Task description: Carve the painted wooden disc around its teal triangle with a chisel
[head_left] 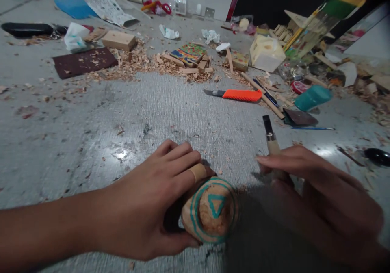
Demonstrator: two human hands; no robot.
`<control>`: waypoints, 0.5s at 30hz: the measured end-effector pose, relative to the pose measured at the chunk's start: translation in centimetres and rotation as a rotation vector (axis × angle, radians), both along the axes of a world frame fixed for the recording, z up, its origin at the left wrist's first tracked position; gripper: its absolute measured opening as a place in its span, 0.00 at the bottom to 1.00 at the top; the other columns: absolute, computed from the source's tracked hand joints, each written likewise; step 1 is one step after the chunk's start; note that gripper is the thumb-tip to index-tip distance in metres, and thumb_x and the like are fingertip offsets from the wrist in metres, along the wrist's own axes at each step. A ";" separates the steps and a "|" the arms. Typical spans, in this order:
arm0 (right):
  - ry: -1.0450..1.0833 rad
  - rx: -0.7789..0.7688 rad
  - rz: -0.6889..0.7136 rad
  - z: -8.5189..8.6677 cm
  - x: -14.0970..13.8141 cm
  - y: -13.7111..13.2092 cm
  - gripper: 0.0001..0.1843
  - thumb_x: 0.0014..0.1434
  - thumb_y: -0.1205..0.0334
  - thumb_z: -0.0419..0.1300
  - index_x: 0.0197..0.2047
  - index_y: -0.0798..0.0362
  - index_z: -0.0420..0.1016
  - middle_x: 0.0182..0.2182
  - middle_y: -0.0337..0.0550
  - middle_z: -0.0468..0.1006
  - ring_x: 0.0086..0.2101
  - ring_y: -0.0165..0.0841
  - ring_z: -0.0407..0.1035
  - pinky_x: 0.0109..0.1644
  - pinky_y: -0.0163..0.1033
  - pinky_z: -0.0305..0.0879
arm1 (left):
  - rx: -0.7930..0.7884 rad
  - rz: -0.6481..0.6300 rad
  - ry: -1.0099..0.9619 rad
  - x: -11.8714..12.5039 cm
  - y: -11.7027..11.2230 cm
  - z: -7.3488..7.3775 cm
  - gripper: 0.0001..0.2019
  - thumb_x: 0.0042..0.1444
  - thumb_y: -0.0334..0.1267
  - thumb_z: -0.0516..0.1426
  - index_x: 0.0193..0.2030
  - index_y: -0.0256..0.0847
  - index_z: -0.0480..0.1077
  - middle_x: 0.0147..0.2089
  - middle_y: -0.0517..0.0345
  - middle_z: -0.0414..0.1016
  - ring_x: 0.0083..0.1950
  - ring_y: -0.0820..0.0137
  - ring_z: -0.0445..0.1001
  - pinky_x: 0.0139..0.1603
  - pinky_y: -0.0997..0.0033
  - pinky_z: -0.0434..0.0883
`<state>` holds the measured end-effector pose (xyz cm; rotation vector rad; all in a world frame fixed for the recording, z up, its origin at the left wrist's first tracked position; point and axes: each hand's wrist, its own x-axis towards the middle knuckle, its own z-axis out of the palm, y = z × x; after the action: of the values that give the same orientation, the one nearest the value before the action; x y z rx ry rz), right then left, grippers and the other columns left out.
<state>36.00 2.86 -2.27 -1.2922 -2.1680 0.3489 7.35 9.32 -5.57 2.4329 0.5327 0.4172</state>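
My left hand (pixel 167 191) is closed around the side of a round wooden piece (pixel 217 226), fingers behind it and thumb in front. Teal rings circle the wood's top, and a teal triangle marks its raised middle. A tan bandage (pixel 198 173) wraps one finger of this hand. To the right, my right hand (pixel 319 200) grips a small tool (pixel 273 145) with a pale handle, a metal collar and a dark flat tip pointing away from me. That tip is apart from the wood; whether it is a blade or bristles I cannot tell.
An orange-handled knife (pixel 242 95) lies ahead beside a wooden stick (pixel 265 98). Wood shavings (pixel 134 63), a wood block (pixel 118 40) and brown sandpaper (pixel 85 61) lie farther back. At right are a teal cylinder (pixel 313 97), a pale yellow block (pixel 267 53) and a bottle (pixel 332 21).
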 end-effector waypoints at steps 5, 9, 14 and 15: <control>0.001 -0.006 -0.046 -0.2 0.0 -0.1 0.22 0.69 0.69 0.58 0.60 0.36 0.73 0.40 0.40 0.81 0.34 0.36 0.77 0.32 0.41 0.71 | -0.017 -0.019 0.007 0.1 0.1 0.3 0.30 0.54 0.55 0.69 0.56 0.42 0.68 0.50 0.54 0.76 0.48 0.59 0.70 0.48 0.54 0.58; -0.085 -0.012 0.002 -0.2 0.6 -0.1 0.24 0.68 0.71 0.58 0.61 0.36 0.73 0.45 0.40 0.82 0.39 0.35 0.79 0.36 0.39 0.75 | 0.001 -0.035 0.008 0.0 0.1 0.4 0.30 0.54 0.54 0.70 0.56 0.41 0.68 0.51 0.54 0.76 0.48 0.59 0.70 0.50 0.53 0.59; -0.065 -0.027 -0.022 -0.6 1.0 -0.5 0.33 0.71 0.68 0.55 0.72 0.25 0.63 0.50 0.35 0.83 0.40 0.37 0.81 0.39 0.40 0.79 | -0.041 -0.061 -0.011 -0.1 0.4 0.3 0.28 0.56 0.52 0.68 0.58 0.44 0.67 0.54 0.53 0.75 0.52 0.58 0.70 0.51 0.53 0.60; -0.051 -0.016 -0.070 -0.6 1.0 -0.7 0.34 0.72 0.66 0.55 0.74 0.24 0.60 0.50 0.35 0.84 0.38 0.37 0.82 0.38 0.41 0.79 | -0.043 -0.065 -0.003 0.0 0.5 0.4 0.28 0.56 0.51 0.68 0.60 0.45 0.66 0.55 0.53 0.75 0.52 0.58 0.70 0.51 0.54 0.60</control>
<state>36.96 2.17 -2.90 -1.3966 -2.1599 0.3088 7.31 9.77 -5.14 2.4004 0.4548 0.3784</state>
